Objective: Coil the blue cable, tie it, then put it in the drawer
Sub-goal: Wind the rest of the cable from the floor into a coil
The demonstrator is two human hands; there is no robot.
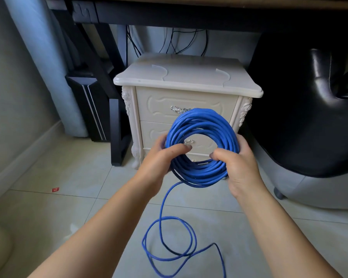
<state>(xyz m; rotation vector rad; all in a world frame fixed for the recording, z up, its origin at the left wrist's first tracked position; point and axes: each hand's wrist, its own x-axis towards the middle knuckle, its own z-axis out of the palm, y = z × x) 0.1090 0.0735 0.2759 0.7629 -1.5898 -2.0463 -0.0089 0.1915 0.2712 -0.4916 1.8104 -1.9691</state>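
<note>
A blue cable (204, 119), wound into a thick ring of many turns, is held upright in the air directly in front of a cream bedside cabinet (181, 79), level with the cabinet's drawers. The ring's left side is gripped by the left hand (161, 161), whose fingers are curled round the bundled strands and into the opening. The right side is gripped in the same way by the right hand (240, 167). Both forearms are stretched out toward the cabinet. The upper drawer (159, 103) and the lower drawer (152, 133) are both seen shut. The upper one's silver handle (178, 109) is partly covered by the top of the ring, and the lower one's handle (189, 141) is framed inside the ring's opening. A loose length (160, 207) of the cable is let down from the bottom of the ring to the tiled floor (92, 177) in front of the cabinet. There it is spread in a few slack loops and is cut off by the lower edge of the view. A black chair (309, 117) is seen to the right of the cabinet and a black desk leg (117, 127) just beside its left side. Dark wires (177, 41) are hung behind the cabinet. A small red scrap (55, 190) is left on the floor well off to the cabinet's left.
</note>
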